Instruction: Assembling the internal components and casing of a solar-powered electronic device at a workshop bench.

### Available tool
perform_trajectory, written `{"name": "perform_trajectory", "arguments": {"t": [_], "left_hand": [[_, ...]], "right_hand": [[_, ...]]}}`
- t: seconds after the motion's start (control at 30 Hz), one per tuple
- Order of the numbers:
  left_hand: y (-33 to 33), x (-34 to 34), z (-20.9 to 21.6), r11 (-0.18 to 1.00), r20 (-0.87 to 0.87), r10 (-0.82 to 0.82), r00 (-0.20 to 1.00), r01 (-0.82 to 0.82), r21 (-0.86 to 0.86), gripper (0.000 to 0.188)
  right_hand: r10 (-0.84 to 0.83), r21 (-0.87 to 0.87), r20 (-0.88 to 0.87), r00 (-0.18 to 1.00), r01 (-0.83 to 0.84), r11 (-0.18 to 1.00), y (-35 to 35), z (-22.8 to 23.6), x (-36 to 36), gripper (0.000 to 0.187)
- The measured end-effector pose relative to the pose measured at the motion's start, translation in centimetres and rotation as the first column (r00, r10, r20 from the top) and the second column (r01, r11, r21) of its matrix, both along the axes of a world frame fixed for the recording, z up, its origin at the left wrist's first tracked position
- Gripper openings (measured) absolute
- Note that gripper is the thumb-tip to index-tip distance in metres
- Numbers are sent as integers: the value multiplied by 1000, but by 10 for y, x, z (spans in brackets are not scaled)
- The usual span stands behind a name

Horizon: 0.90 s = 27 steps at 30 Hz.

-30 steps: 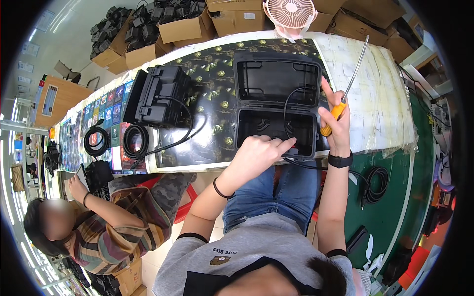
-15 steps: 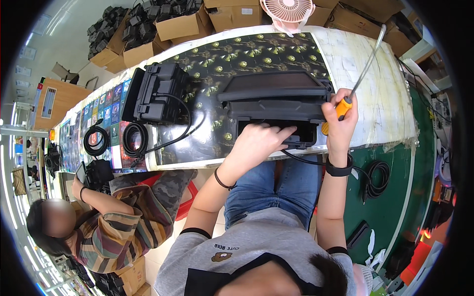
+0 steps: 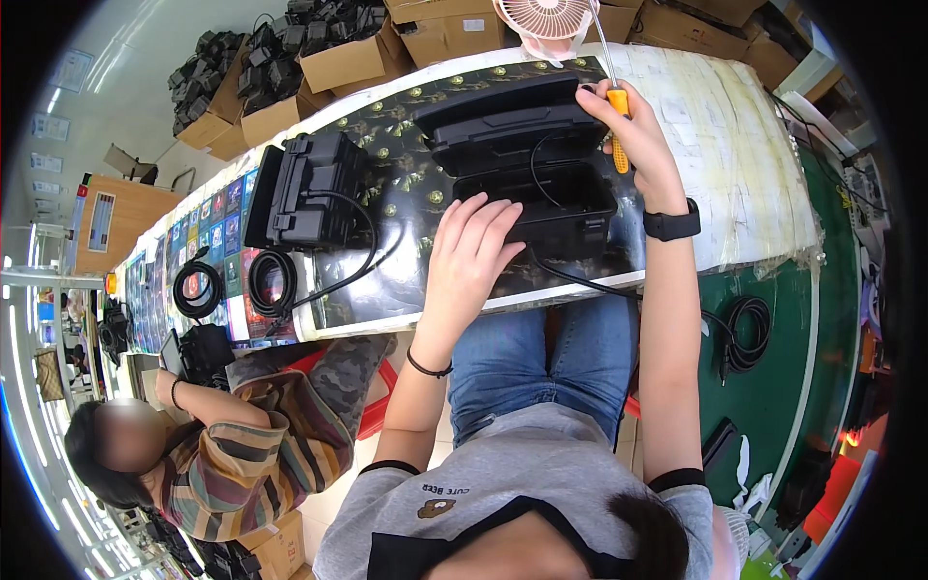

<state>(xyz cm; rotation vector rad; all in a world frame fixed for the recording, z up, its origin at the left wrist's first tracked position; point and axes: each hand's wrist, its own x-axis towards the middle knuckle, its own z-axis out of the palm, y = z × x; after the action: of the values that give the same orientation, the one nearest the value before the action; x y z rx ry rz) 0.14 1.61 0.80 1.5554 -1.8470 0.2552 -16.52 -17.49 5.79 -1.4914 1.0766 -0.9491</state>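
A black plastic case (image 3: 551, 237) stands in front of me with its lid (image 3: 517, 126) tilted up and back. Inside the case a thin black wire (image 3: 537, 172) runs between lid and base. My left hand (image 3: 472, 253) rests on the case's near left edge, fingers stretched out and holding nothing. With my right hand (image 3: 633, 135) I grip a screwdriver (image 3: 620, 126) by its yellow handle, its long shaft pointing away. The thumb of that hand is at the lid's right end. A black cable (image 3: 580, 280) leaves the front of the case toward the right.
A second black case (image 3: 314, 193) and coiled cables (image 3: 273, 280) lie to the left. A pink fan (image 3: 549, 24) stands at the far edge, before cardboard boxes (image 3: 445, 43). Another person (image 3: 242, 435) sits at the left. One more coiled cable (image 3: 744, 333) lies on the green surface.
The case has moved away from me, and its lid stands further open. My left hand has come out of the interior onto the edge. My right hand has risen to the lid with the screwdriver.
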Motion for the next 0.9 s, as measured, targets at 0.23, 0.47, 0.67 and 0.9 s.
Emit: {"name": "perform_trajectory", "arguments": {"t": [0.23,0.47,0.67,0.9], "left_hand": [[4,-1,-13,998,-103,-5,995,-1,-58,51],[14,-12,-41,976,-310,86,947,-143,-167,56],[15,-18,-61,959,-704,-48,708,-165,-231,68],[21,-16,-40,987,-758,105,644,-158,2,61]], "right_hand": [[-36,32,34,999,35,999,0,-5,4,37],[-29,-40,12,1000,29,999,12,-3,-6,38],[-10,-61,47,999,13,998,23,-10,-11,37],[84,-134,201,976,-57,989,48,-39,-27,37]]}}
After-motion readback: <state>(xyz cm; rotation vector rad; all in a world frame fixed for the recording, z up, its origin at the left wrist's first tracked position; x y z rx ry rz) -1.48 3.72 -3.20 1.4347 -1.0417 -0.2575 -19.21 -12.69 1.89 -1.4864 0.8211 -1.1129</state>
